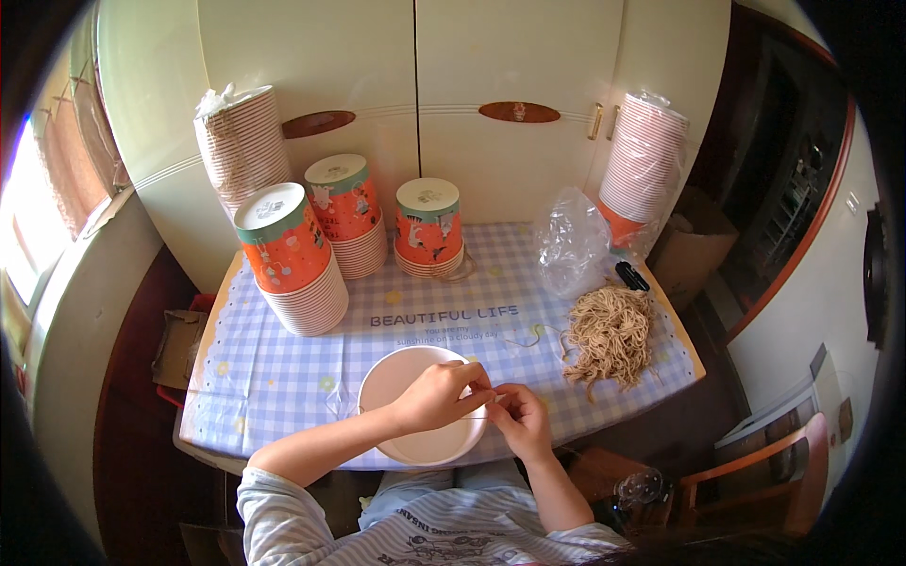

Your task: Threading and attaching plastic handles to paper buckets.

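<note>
A white paper bucket [396,373] stands with its mouth up at the table's near edge, in front of me. Over its right side my two hands meet, fingertips almost touching. My left hand [442,396] is closed in a pinch, its forearm crossing above the bucket. My right hand [521,418] also pinches, at the rim's right. A thin strand shows as a fine line just below the fingers; its ends are hidden by them. Right of my hands lies a tangled heap of tan cords [612,340].
Upside-down stacks of orange and green paper buckets [283,250], [344,217], [429,226] stand at the back left. Plastic-wrapped stacks [241,141], [645,156] rise in both back corners. A crumpled clear bag [571,243] and black marker-like object [631,276] lie right. A wooden chair [802,472] stands lower right.
</note>
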Demonstrator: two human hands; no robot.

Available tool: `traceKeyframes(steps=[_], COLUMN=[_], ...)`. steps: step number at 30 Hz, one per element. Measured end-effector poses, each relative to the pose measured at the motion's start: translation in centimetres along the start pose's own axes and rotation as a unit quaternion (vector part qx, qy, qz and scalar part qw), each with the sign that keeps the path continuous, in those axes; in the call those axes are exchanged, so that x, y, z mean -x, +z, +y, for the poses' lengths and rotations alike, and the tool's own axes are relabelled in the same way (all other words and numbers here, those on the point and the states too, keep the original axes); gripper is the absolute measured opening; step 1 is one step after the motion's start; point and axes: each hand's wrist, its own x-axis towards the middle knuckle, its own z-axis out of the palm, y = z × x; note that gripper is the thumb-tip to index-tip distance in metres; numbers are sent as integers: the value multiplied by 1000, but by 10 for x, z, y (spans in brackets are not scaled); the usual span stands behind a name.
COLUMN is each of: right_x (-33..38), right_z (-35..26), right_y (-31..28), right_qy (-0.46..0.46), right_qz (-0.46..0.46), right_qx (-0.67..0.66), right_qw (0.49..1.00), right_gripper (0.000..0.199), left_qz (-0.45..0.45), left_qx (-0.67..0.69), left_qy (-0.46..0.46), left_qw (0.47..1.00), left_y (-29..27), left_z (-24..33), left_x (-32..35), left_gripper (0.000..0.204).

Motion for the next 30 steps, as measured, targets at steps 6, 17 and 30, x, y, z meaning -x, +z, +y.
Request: traceKeyframes(steps=[6, 17, 30], right_x=[0, 4, 17], right_z=[-5, 2, 4], right_y=[5, 0, -21], right_qy=[-41, -46, 164], right_qz=[32, 18, 84], right_qx=[62, 18, -331], right_qw=[997, 999, 926], right_gripper=[7, 8, 16], left_qz=[12, 11, -62], left_qx=[-1, -19, -251], left_qy=[25, 12, 63], left_qw=[1000, 1000, 964], left_y=[2, 2, -21], left_z=[-6, -6, 9], left_x=[1, -1, 38], left_gripper=[14, 14, 48])
